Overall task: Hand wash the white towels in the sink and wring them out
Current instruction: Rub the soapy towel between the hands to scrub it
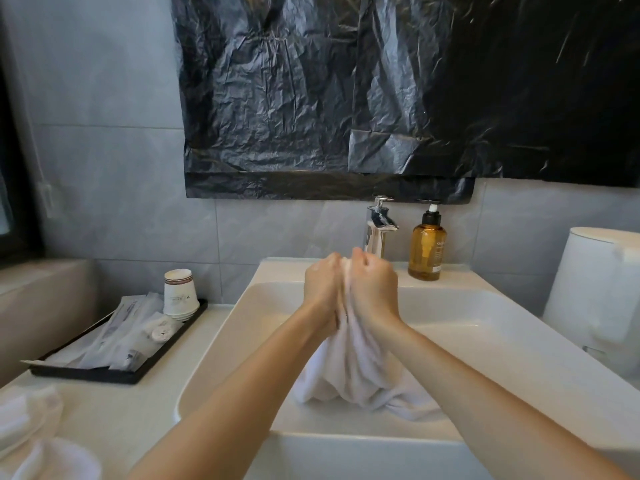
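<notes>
Your left hand (320,289) and right hand (374,289), pressed side by side, both clench the bunched top of the white towel (349,372), which hangs straight down into the sink (502,306).

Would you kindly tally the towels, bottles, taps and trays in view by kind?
White terry towel over the white ceramic sink: 1
White towel bundles on the pale counter: 2
Amber pump bottle: 1
Chrome metal tap: 1
Black rectangular tray: 1
Total: 6

Bare-armed; left hand (320,285), right hand (374,289) seemingly wet.
</notes>
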`<state>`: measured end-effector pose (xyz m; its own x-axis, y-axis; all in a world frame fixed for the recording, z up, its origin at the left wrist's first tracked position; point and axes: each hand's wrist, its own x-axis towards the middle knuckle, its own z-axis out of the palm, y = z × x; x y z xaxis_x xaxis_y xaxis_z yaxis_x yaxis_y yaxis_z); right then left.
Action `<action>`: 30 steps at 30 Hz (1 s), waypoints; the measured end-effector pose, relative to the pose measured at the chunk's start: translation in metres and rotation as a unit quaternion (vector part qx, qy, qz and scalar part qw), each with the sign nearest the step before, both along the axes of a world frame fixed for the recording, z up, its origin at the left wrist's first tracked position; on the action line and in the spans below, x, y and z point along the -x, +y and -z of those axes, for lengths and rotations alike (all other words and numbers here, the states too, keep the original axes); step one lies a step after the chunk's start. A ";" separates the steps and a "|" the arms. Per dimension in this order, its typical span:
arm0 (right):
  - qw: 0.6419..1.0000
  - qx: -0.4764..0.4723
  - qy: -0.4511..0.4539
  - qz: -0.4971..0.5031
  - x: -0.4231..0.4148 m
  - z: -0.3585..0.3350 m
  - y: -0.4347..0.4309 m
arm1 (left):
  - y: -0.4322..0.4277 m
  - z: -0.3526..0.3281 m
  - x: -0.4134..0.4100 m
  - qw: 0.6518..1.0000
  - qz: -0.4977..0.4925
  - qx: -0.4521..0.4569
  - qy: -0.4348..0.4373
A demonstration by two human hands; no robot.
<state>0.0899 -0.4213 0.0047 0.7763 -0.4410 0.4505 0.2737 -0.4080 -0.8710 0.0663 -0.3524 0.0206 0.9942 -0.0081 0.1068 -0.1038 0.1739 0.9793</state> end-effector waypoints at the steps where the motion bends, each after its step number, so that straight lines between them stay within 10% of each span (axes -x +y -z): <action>1: 0.999 -0.018 0.014 0.023 -0.004 -0.002 -0.004 | -0.003 0.002 -0.003 1.000 0.015 0.015 0.006; 21: 0.999 0.029 0.010 -0.027 -0.003 0.005 -0.014 | 0.003 0.004 -0.017 0.997 -0.001 0.054 0.046; 30: 0.992 -0.026 -0.120 0.004 0.000 -0.019 -0.038 | 0.020 0.017 -0.036 0.907 -0.140 -0.338 -0.209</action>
